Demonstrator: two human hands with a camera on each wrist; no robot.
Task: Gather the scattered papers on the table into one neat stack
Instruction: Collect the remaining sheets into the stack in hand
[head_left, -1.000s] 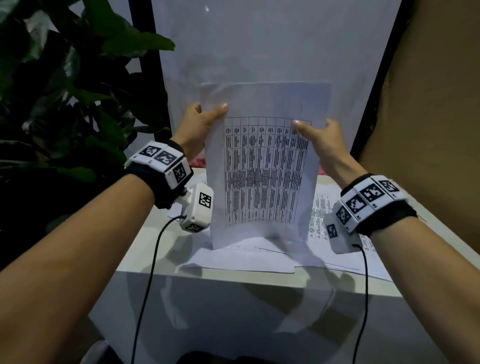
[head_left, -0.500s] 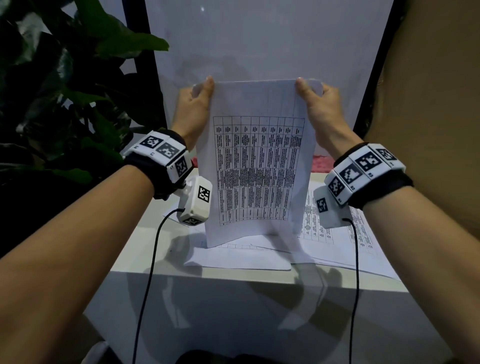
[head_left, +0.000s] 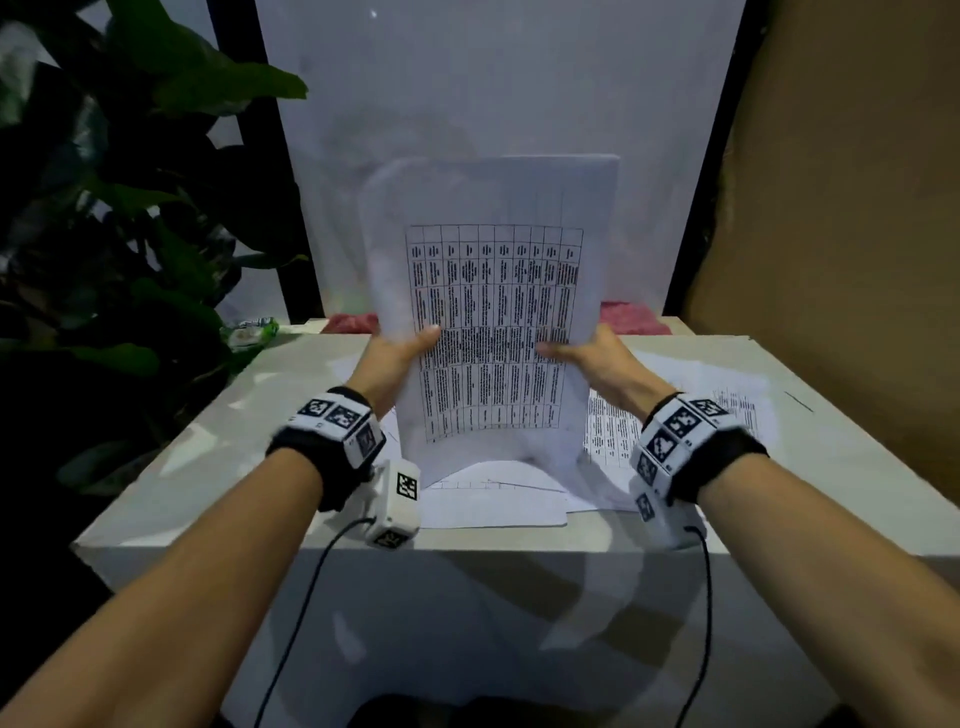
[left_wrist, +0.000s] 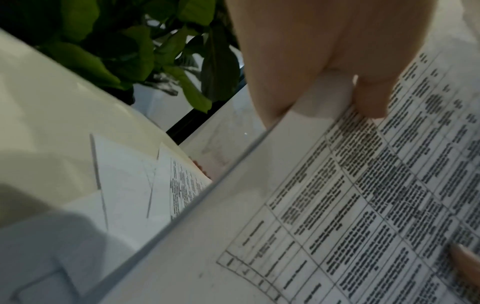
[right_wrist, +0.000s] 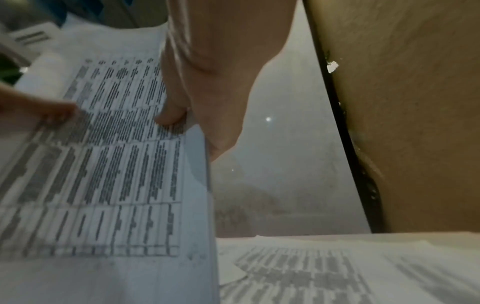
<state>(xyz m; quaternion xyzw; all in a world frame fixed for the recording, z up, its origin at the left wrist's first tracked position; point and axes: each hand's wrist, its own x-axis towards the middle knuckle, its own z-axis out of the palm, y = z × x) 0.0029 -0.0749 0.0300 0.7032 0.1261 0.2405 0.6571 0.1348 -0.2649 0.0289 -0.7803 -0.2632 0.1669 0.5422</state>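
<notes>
L hand (head_left: 397, 358) + R hand (head_left: 597, 358) grip paper stack (head_left: 493, 322) upright on table (head_left: 208, 457)

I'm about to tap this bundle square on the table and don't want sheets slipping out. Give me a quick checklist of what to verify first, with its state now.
1. Left hand grips the held bundle at its side edge: ok.
2. Right hand grips the opposite edge: ok.
3. Bundle upright: ok.
4. Bundle's top edges flush: not ok, a rear sheet sticks out at upper left.
5. Landing spot bare: not ok, loose sheets lie under it.
6. All papers gathered: not ok, printed sheets remain on the table.
</notes>
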